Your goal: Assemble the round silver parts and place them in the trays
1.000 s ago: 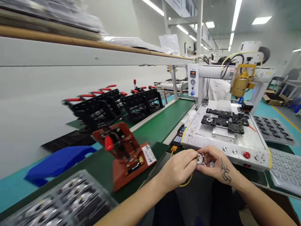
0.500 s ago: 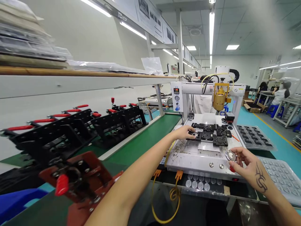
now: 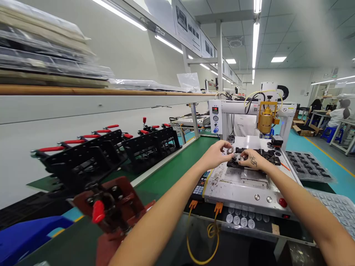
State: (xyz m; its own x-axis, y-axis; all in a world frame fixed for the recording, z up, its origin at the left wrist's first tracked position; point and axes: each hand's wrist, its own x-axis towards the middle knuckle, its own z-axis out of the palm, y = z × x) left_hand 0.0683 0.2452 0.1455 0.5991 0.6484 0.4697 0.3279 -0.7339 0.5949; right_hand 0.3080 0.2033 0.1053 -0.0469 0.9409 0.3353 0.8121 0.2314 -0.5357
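My left hand is closed in a pinch on a round metal-rimmed part, held just above the left end of the black fixture. Close beside it, my right hand reaches down to the same fixture. Its fingers are closed around another small round part at the fixture's front left; finger and thumb hide much of it. The fixture lies on the white bed of a benchtop machine. Above and behind hangs a gold-coloured machine head, apart from both hands.
A tray of black parts and a clear tray of round pieces lie at right. A red button is on the machine's front. Left are a green belt, red-handled black fixtures and a red-brown clamp.
My right hand has moved left and away from the front right, with its round part, to the fixture. The left hand has lifted a round part slightly off the fixture. The view has shifted slightly.
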